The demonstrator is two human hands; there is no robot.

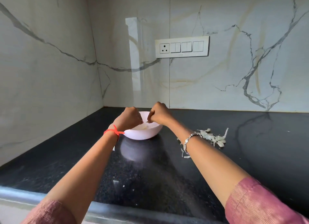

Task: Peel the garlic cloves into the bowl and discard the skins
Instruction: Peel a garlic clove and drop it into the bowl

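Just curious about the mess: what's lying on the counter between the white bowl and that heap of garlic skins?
In the head view, only bare black countertop separates the white bowl from the garlic skins; the right forearm crosses above.

Bare forearms, pink ribbed-weave sleeves (260, 205) pushed above elbows. Red thread (114, 132) knotted round left wrist, loose ends sticking out. Silver beaded bracelet (188, 141) on right wrist.

White bowl (143, 133) and garlic skins (212, 137) sitting on the black counter (150, 173).
Bowl standing upright with a pale clove (145, 127) lying inside; papery skins lying piled just right of it, apart.
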